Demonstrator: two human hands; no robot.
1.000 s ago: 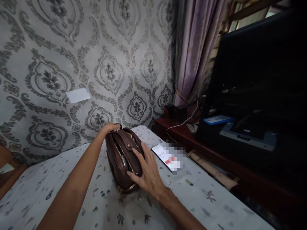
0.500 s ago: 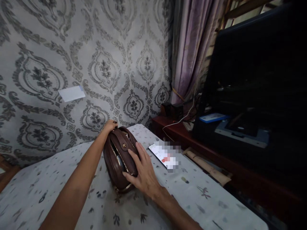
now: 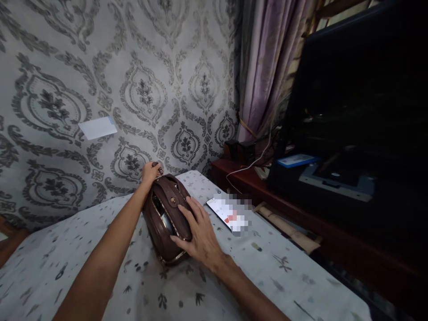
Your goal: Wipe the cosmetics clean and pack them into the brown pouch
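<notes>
A brown leather handbag (image 3: pixel 157 227) sits upright on the patterned sheet, its gold-toothed zips parted along the top. Something pale and dark shows in the near-left opening, too little to name. At the bag's far end my left hand (image 3: pixel 149 173) is closed on a small brown leather tab with a metal ring beside it; whether it is a strap end or a zip pull I cannot tell. My right hand (image 3: pixel 202 236) grips the near right part of the bag, thumb by the opening and fingers across the top near a gold clasp (image 3: pixel 173 200).
Right of the bag lies a lit phone (image 3: pixel 222 211), partly blurred out. Beyond the bed's edge stands a dark red wooden cabinet (image 3: pixel 240 178) with a white cable (image 3: pixel 245 169) and a large black screen (image 3: pixel 347 98). A patterned wall (image 3: pixel 187 102) rises behind the bed.
My left hand has lifted slightly and turned, bringing the brown tab into sight. The right hand keeps its hold on the bag. The view has shifted a little.
</notes>
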